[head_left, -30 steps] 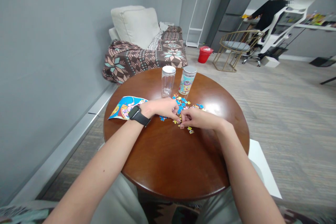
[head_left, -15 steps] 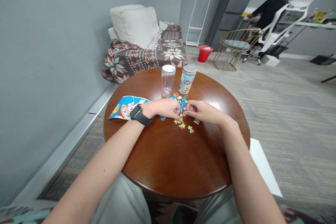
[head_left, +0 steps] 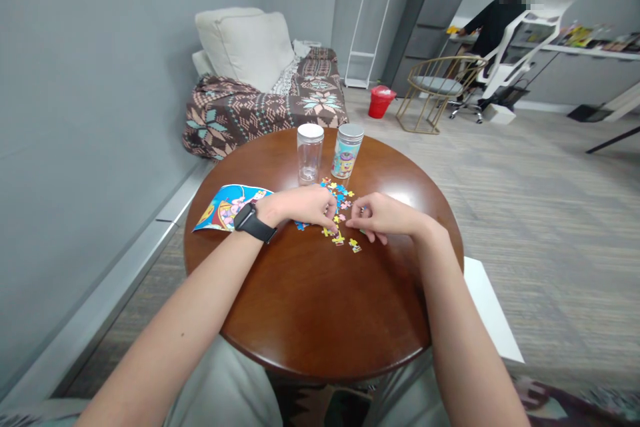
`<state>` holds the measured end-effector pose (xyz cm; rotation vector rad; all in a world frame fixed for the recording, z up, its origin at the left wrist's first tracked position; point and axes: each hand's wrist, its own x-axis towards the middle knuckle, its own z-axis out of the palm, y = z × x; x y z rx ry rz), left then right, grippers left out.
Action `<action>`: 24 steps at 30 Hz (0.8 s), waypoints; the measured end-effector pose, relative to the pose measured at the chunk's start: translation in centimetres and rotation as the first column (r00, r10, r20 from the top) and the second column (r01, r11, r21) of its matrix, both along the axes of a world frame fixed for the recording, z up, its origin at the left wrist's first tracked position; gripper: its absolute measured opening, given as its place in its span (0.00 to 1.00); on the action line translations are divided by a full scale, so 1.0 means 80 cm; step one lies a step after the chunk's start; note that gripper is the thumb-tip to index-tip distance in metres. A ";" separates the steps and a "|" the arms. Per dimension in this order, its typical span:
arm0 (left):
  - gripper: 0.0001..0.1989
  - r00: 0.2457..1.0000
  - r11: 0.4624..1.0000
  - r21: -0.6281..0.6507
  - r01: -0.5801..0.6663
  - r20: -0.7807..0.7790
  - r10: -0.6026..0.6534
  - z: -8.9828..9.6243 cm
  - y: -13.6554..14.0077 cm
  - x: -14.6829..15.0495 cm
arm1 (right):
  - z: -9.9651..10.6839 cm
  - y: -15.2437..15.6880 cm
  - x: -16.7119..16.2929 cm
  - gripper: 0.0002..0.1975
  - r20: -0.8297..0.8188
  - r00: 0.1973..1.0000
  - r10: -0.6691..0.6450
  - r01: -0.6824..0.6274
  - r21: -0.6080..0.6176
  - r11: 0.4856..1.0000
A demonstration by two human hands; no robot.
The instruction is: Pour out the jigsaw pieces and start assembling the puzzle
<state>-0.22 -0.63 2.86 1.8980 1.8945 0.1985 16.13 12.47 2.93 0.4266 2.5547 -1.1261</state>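
My left hand (head_left: 314, 205), with a black smartwatch (head_left: 254, 221) on its wrist, lies low over the table with fingers curled. Its thumb and forefinger close at the edge of some joined yellow puzzle pieces (head_left: 339, 239). Opposite it, my right hand (head_left: 383, 215) is bent down, thumb and forefinger drawn together; what lies between them is hidden. Its other fingers reach down over a greenish piece, mostly covered. A loose puzzle piece (head_left: 355, 245) lies just below the hands. Blue and pink puzzle pieces (head_left: 340, 195) are heaped behind them.
On the round wooden table (head_left: 325, 320) stand a clear jar (head_left: 310, 157) and a cartoon-printed jar (head_left: 347, 153). A picture sheet (head_left: 225, 207) lies left, partly under my left forearm. Beyond are a draped sofa (head_left: 260, 103), a red bin (head_left: 381, 103), chairs and a person (head_left: 495, 23).
The whole view has shifted slightly. My right hand has moved a little right and its lower fingers now cover the greenish piece. My left hand stays by the yellow pieces.
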 end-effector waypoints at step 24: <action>0.10 0.997 0.998 -0.032 0.061 0.045 -0.060 0.003 0.000 0.004 | -0.001 -0.005 -0.002 0.14 0.069 0.997 0.040 -0.047 0.096 0.994</action>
